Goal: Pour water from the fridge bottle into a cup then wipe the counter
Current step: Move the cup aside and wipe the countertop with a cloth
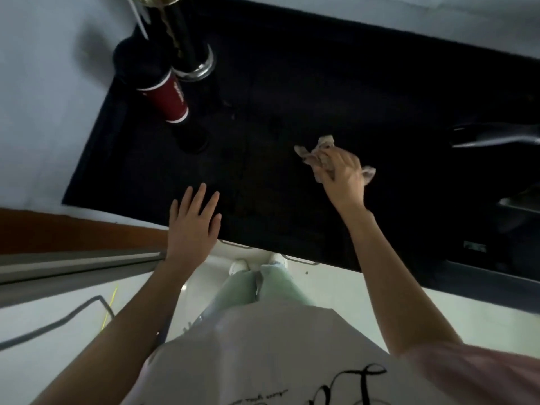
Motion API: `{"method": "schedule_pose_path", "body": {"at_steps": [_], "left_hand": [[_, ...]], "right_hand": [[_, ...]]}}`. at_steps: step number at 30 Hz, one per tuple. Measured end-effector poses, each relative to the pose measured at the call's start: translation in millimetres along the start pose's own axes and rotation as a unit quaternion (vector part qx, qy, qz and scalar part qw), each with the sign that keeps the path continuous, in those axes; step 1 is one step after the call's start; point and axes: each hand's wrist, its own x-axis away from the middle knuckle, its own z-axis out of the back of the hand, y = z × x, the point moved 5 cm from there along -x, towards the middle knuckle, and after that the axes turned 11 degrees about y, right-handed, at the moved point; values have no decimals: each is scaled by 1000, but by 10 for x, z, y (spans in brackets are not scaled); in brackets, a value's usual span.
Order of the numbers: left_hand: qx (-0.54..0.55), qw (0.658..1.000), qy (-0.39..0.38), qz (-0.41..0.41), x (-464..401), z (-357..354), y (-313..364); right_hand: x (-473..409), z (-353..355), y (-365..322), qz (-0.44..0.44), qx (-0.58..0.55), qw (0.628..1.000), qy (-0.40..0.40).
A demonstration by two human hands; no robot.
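Note:
A crumpled beige cloth (317,152) lies on the black counter (277,92), and my right hand (340,173) grips it from above with curled fingers. My left hand (193,220) rests flat near the counter's front edge, fingers straight and spread, holding nothing. At the back left stands a dark bottle with a red label (168,96). Right behind it is a dark cylinder with a shiny metal base (194,64). No cup is plainly visible; a dark round shape (194,141) sits in front of the bottle, too dim to identify.
A sink with a dark faucet (493,135) lies at the counter's right end. White walls bound the counter at the left and back. Below the front edge are drawer handles (301,260), a pale floor, my feet, and a grey cable (58,323) at the lower left.

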Motion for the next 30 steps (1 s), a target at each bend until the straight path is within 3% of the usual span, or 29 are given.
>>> {"method": "schedule_pose_path", "body": {"at_steps": [6,11,14,17,21,27,30], "left_hand": [[-10,999,-19,25,83,-51,-130],[4,999,-19,31,99,-84,-127],[8,999,-17,32,99,-92,-133],[5,999,-19,28,110,-111,-157],[8,1000,-14,24,120,-126,-159],[20,999,-4,33,125,-132,-173],[15,999,3,31,126,-128,-175]], "right_hand": [[383,-519,-869,141,-60,985,-81],[1101,-175,-783,226,-102,960,-127],[957,25,-402,209,-77,970,-101],[444,40,-105,128,-45,989,-57],[-108,-242,-350,66,-16,997,-40],[578,-547,-1145,184,-85,975,-92],[1115,-397,-1107,249,-112,952,-136]]}}
